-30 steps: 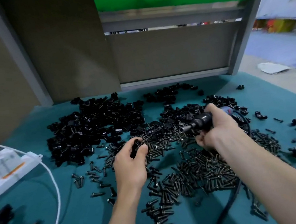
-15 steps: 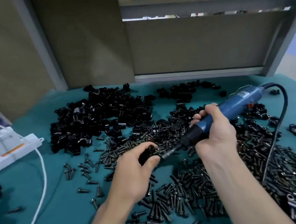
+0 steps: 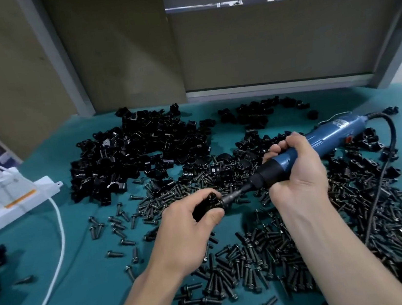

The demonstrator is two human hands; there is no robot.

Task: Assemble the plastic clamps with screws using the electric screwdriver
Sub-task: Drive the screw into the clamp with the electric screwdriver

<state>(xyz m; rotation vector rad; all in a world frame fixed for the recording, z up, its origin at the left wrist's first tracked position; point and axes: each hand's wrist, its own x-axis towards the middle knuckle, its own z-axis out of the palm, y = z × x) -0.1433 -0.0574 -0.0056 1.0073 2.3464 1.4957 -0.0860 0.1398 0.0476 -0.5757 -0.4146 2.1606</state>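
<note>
Compared with one second earlier, the electric screwdriver [image 3: 321,141] has swung down across the bench, and its bit [image 3: 233,196] now meets the part in the left hand.

At far left, a white power strip [image 3: 14,200] and its cable [image 3: 57,237] lie on the teal-covered table [image 3: 86,295]. Right of them is a large heap of loose black plastic clamps [image 3: 139,158]. At centre, the left hand [image 3: 187,233] is curled around one clamp [image 3: 205,206], pinched between thumb and fingers just above the cloth. The bit touches this clamp's right face; the screw under it is hidden. The right hand [image 3: 297,173] is wrapped firmly around the driver's dark collar and blue body. A black cord [image 3: 382,179] trails off to the right over scattered screws [image 3: 260,259].

Progress, as judged: one clamp is being fastened, and the size of the clamp heap and the spread of screws suggest most of the work remains. Finished clamps cannot be told from unfinished ones.
</note>
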